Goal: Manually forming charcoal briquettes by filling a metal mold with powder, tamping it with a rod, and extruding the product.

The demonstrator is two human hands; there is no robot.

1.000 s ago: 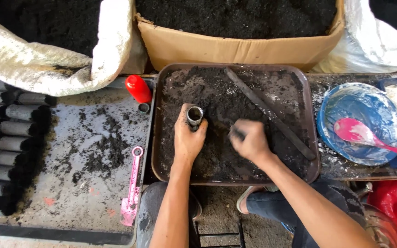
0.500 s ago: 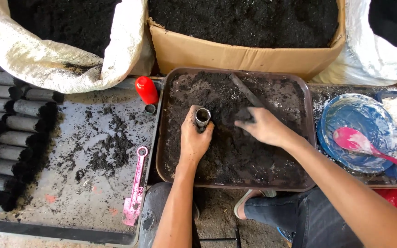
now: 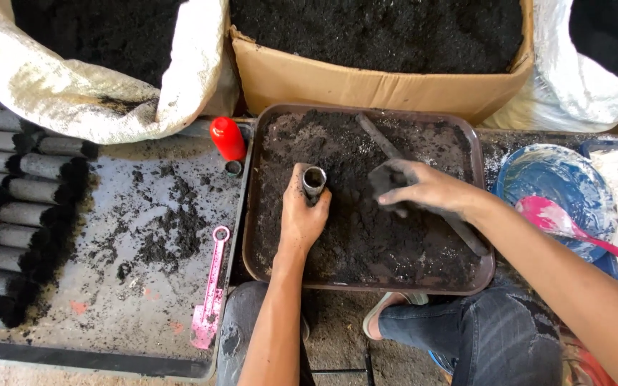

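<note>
The left hand [image 3: 302,218] is wrapped around a small upright tube [image 3: 314,180], fingers clamped on its wall, open mouth up, at about 9 o'clock of the soil-filled brown tray [image 3: 248,236]. The right hand [image 3: 423,189] hovers near the tray's centre, soil-blackened fingers cupped together over a dark clump; whether they grip it I cannot tell. A dark flat bar [image 3: 423,193] runs under it from 12 toward 4 o'clock. Open soil lies toward 6 o'clock, up to the tray rim. A red bottle [image 3: 227,138] stands just outside the rim at 10 o'clock. Since half a second ago the right hand has lifted and drawn toward the tube; the left holds as before
</note>
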